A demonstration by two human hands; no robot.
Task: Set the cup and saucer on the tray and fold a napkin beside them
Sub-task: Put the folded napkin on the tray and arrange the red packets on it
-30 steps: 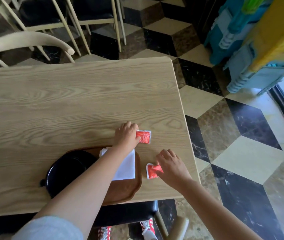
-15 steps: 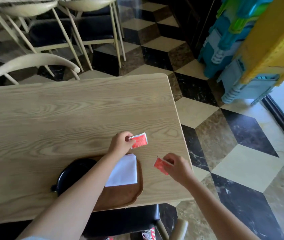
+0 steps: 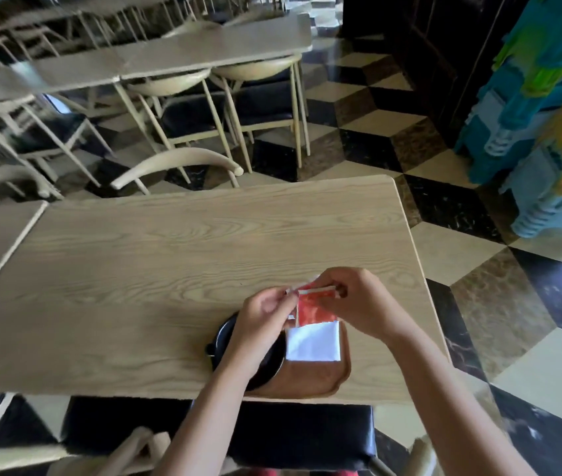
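A brown wooden tray (image 3: 307,381) lies at the table's near edge. On its left part sits a black saucer (image 3: 219,334) with a cup handle at its left; my left forearm hides most of it. A folded white napkin (image 3: 313,341) lies on the tray's right part. Above the tray my left hand (image 3: 262,312) and my right hand (image 3: 358,300) meet and pinch red sachets (image 3: 313,307) together. One sachet faces me; a white edge of another shows behind it.
The light wooden table (image 3: 169,269) ends at the right near x 1350. A black-cushioned chair (image 3: 272,431) stands below me. More chairs (image 3: 183,163) and tables stand behind. Stacked blue stools (image 3: 530,139) are at the far right on the checkered floor.
Both hands lifted the red sachets off the table and brought them together above the tray. The camera tilted up, showing more of the room.
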